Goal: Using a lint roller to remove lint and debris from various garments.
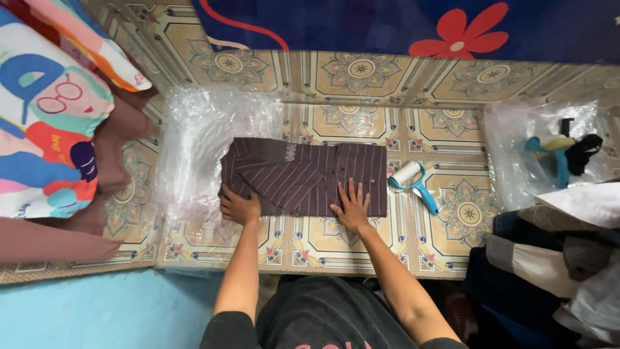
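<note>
My left hand [239, 207] curls closed over the lower left corner of a folded brown striped shirt [303, 176], gripping its edge. My right hand [352, 205] lies open and flat, fingers spread, pressing on the lower right part of the same shirt. The shirt sits in the middle of the frame on a patterned tile floor [323, 242], its left end resting on a clear plastic bag [194, 148] that spreads toward the upper left. Just beside the shirt's right edge lies a lint roller [413, 181] with a white roll and a blue handle, close to but apart from my right hand. Further right, on another sheet of clear plastic [516, 161], lies a second roller [552, 147]. A pile of folded clothes [542, 258] fills the lower right, and colourful printed cushions [45, 110] fill the upper left.
</note>
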